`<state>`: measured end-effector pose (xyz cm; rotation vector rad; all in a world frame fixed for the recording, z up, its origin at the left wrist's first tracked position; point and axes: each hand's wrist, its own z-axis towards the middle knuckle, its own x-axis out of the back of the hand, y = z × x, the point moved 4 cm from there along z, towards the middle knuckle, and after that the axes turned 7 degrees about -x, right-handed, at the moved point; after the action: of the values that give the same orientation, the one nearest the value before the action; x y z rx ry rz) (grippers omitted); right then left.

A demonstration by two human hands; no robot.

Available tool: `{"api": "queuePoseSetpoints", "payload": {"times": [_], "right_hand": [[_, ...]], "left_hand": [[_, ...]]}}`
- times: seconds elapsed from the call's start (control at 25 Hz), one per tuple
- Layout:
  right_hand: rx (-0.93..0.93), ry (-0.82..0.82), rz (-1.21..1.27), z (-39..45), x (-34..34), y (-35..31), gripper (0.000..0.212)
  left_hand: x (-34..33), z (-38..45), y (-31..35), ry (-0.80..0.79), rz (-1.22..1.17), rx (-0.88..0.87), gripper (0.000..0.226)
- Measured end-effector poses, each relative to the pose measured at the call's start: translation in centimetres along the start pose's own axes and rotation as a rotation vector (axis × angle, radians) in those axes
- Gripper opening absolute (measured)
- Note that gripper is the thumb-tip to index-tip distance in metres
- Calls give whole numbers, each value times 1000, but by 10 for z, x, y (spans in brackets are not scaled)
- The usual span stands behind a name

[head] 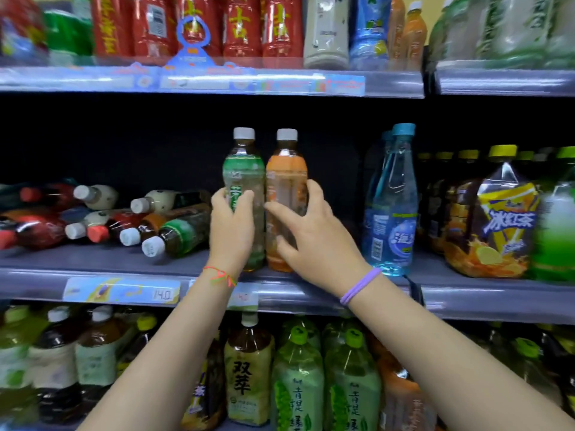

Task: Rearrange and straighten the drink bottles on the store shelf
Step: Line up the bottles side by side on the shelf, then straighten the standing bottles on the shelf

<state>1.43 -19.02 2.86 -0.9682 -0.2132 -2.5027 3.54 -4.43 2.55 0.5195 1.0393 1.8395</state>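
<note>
While left hand (231,222) grips green-label bottle (243,178), right hand (314,234) spread against touching orange-label bottle (286,178).

price tag (122,290) 14.0, bottle (248,373) 双萃, pack (494,222) 冰红茶

we reach both bare arms forward and up, forearms angling in toward each other. our left hand (231,222) is curled, thumb on one side and fingers wrapped round, wrist straight, with a red string bracelet (220,275) on it. our right hand (311,231) is spread, fingers (277,209) splayed and pointing left, thumb raised, with a purple band (361,286) at the wrist.
</note>
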Motion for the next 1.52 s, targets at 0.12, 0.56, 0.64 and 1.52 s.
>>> {"api": "queuePoseSetpoints", "payload": {"times": [0.12,0.56,0.64,1.52], "right_hand": [[-58,110,-151,4,1,9,40],[-163,348,-254,-7,21,29,28],[-76,280,-282,-7,16,24,16],[-28,-359,-390,54,-62,-1,33]], "left_hand": [[-7,-4,6,-111,-39,9,30],[-69,-15,-2,-650,557,-433,26],[-59,-4,-4,-618,825,-584,27],[56,31,15,67,249,-830,29]]}}
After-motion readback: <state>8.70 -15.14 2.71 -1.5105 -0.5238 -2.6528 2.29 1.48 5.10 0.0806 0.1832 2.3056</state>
